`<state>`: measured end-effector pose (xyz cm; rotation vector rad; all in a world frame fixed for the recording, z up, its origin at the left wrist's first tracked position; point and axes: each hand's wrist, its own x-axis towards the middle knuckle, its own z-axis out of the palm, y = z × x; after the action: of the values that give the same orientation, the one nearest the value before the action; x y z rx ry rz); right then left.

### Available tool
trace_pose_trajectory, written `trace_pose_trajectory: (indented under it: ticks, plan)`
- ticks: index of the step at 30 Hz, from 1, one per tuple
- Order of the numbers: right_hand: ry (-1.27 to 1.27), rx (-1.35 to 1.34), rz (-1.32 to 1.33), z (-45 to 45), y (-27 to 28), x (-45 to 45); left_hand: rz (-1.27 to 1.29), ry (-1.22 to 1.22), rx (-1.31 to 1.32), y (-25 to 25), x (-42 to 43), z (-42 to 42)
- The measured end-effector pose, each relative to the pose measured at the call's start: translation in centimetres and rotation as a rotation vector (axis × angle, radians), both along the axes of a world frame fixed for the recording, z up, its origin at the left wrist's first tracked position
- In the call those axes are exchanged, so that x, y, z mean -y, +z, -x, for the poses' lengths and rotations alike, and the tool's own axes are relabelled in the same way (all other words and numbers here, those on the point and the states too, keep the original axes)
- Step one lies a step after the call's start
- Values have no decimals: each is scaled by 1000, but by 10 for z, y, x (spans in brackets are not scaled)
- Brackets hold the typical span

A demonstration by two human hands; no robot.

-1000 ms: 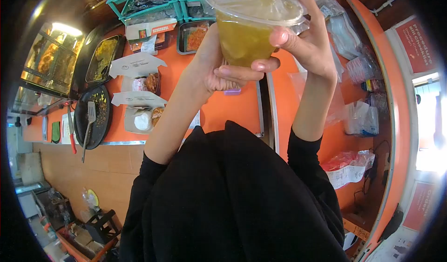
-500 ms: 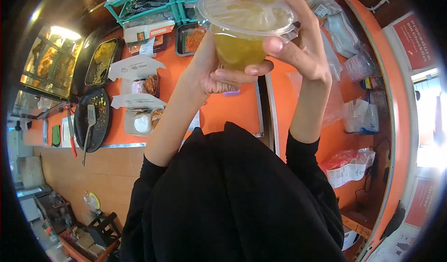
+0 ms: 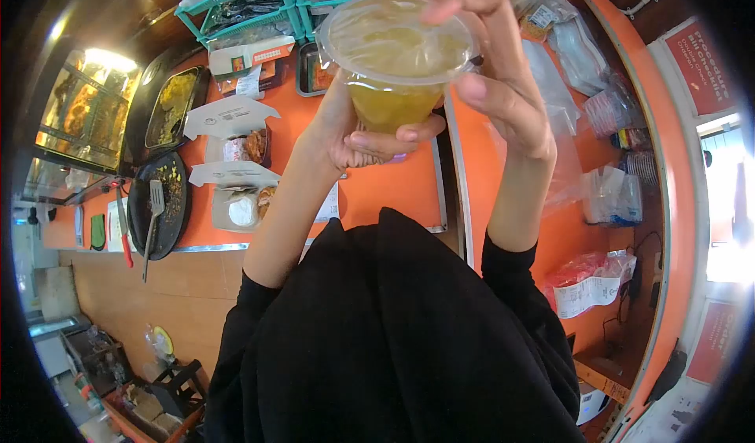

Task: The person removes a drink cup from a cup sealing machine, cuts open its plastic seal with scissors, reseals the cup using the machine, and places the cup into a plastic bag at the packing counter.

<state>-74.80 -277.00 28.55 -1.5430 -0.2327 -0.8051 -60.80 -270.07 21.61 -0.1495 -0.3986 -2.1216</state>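
Note:
A clear plastic cup of yellowish-green liquid is raised above the counter, its top covered by a clear film. My left hand is wrapped around the lower part of the cup, fingers curled under it and partly hidden behind it. Over the right side of the rim arches my right hand, with its fingers spread. Fingertips of that hand rest on or just over the film, while its thumb is apart from them beside the rim.
On the orange counter stand two open food boxes, a black pan with a spatula, and teal baskets behind. Bagged plastic cups and a red bag lie on the right.
The cup and my left hand have moved slightly left and down. My right thumb has come away from the rim, and its fingers have opened out over the film.

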Motion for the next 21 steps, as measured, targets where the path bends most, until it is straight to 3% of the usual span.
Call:
trace_pose_trajectory:
  ticks: [1, 5, 8, 11, 13, 21]
  plan:
    - [-29, 135, 73, -4, -2, 1, 1, 3, 28, -3, 0, -1]
    - [-73, 82, 250, 7, 1, 8, 11, 21, 21, -6, -1, -1]
    - [-121, 72, -39, 13, 15, -14, 40, 22, 1, -9, 1, 0]
    - [-339, 73, -28, 13, 11, -9, 23, 0, 18, -10, 3, 0]
    - [-307, 152, 470, 14, -5, 15, 38, 2, 2, -12, 4, 0]
    - [-262, 169, 494, 18, -11, 22, 33, 33, -24, -16, 2, 5]
